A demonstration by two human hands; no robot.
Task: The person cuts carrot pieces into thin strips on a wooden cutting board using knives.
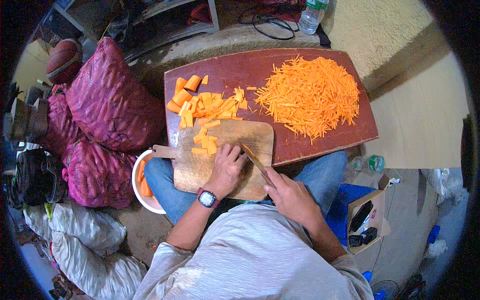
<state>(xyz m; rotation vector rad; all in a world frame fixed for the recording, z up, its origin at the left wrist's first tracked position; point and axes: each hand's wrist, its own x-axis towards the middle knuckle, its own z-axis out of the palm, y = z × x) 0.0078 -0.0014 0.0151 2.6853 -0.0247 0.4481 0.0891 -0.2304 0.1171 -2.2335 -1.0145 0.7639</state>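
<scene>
A wooden cutting board with a handle lies partly on the low red table and over my lap. My right hand grips a knife, its blade angled up and left towards my left fingertips. My left hand, with a watch at the wrist, rests fingers bent on the board beside the blade; whatever is under the fingers is hidden. Carrot slices lie on the board just left of them. More cut carrot pieces are heaped behind the board, and a large pile of carrot strips covers the table's right part.
A white basin with carrots stands at my left knee. Purple mesh sacks and white sacks crowd the left. An open cardboard box stands at right. A plastic bottle and black cable are behind the table.
</scene>
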